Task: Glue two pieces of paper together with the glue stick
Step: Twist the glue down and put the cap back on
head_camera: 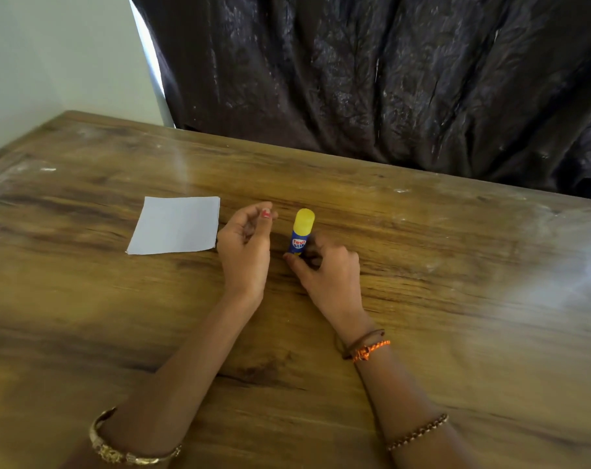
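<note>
A blue glue stick (301, 231) with a yellow cap stands upright on the wooden table (456, 265). My right hand (324, 269) grips its lower end with the fingertips. My left hand (245, 247) hovers just left of the stick, fingers loosely curled around nothing, touching neither stick nor paper. A white square of paper (175, 225) lies flat to the left of that hand; its far edge looks layered, and I cannot tell whether it is one sheet or two stacked.
A dark crinkled curtain (372, 72) hangs behind the table's far edge. A pale wall (50, 55) stands at the back left. Bare wood stretches to the right of the glue stick and in front of my forearms.
</note>
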